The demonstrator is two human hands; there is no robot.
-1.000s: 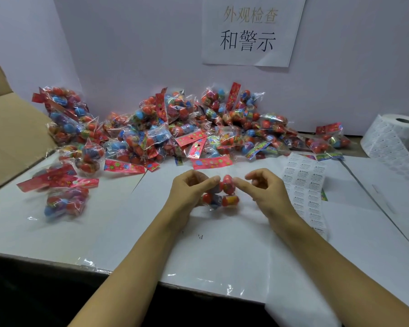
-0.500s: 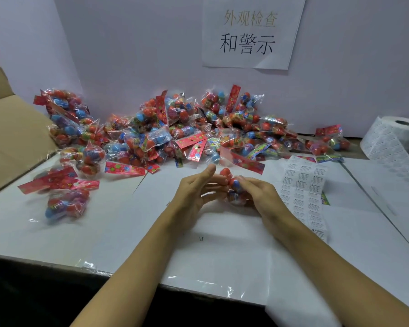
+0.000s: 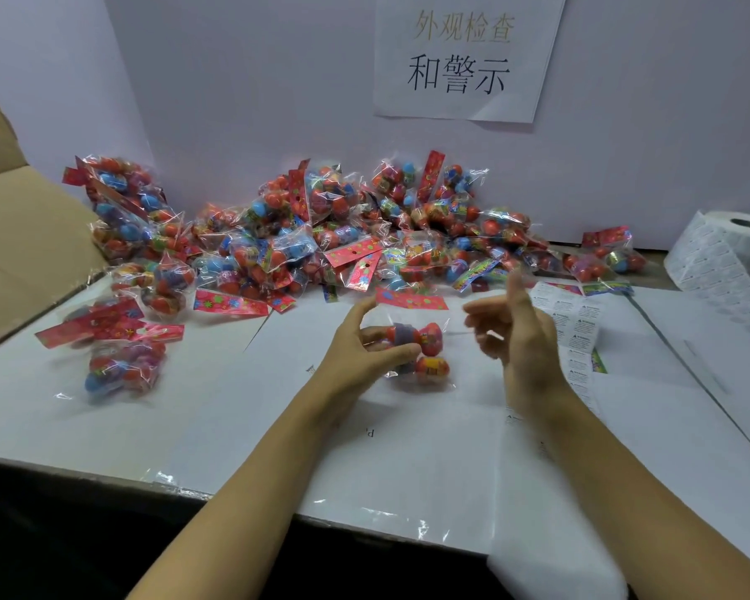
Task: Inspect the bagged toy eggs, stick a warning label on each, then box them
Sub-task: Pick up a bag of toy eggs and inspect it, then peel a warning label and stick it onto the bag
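Left hand (image 3: 364, 348) gripping, right hand (image 3: 516, 335) loosely curled

A white bench (image 3: 217, 417) carries a heap of bagged toy eggs (image 3: 321, 240) along its far edge. Nearer than the heap and to its left lie two loose bags with red header cards (image 3: 118, 357). To the heap's right a strip of warning labels (image 3: 579, 335) lies flat, with the label roll (image 3: 728, 249) standing beyond it. A cardboard box flap (image 3: 22, 249) rises left of the heap.
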